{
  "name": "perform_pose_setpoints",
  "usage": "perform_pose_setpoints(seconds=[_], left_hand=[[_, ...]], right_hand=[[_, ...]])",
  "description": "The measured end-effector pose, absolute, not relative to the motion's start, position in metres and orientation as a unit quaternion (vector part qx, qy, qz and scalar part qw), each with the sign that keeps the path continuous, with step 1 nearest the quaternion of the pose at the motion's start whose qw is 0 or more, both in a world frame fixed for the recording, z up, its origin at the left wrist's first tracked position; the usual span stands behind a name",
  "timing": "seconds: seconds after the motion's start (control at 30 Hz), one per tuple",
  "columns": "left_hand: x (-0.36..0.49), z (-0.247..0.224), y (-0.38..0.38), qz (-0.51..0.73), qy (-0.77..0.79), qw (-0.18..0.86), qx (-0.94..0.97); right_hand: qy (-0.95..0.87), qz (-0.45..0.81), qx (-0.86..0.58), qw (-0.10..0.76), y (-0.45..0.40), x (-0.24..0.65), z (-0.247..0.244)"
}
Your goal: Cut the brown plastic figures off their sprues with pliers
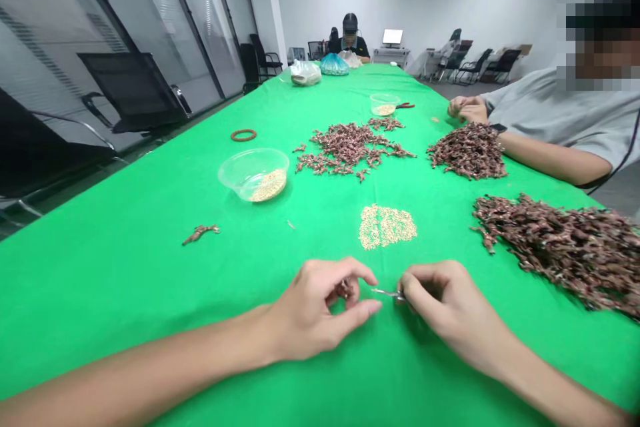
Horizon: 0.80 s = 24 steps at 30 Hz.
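Green cloth (150,293) under both hands, and here we go: the left hand (313,310) is curled almost closed, thumb and fingers pinching a small brown sprig (344,289), while the right hand (445,303) grips small metal snips (387,293), their tips just beside that sprig. Straight ahead lies a neat patch of pale grains (385,227), tiny next to the big brown heap (555,250) on the right, so far more sits heaped than laid out as grains. To the left, the cloth runs on past a lone sprig (201,233) and a clear plastic bowl (255,175) of grains, well away from the hands, out to the table's far edge.
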<state>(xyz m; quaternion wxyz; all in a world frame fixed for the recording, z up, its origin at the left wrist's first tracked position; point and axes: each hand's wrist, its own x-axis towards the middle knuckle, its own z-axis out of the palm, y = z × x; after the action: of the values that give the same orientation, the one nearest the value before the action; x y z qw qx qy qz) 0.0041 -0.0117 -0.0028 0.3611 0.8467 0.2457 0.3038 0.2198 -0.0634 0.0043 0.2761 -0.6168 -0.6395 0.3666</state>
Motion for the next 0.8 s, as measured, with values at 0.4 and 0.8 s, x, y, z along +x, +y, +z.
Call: perform_pose_setpoints(seconds=[0.4, 0.8], left_hand=[[0.004, -0.012, -0.017, 0.370, 0.170, 0.130, 0.904], [0.003, -0.001, 0.002, 0.393, 0.199, 0.175, 0.880]], right_hand=[[-0.658, 0.373, -0.595, 0.272, -0.062, 0.219, 0.001], [-0.659, 0.344, -0.592, 0.311, -0.041, 0.208, 0.015]])
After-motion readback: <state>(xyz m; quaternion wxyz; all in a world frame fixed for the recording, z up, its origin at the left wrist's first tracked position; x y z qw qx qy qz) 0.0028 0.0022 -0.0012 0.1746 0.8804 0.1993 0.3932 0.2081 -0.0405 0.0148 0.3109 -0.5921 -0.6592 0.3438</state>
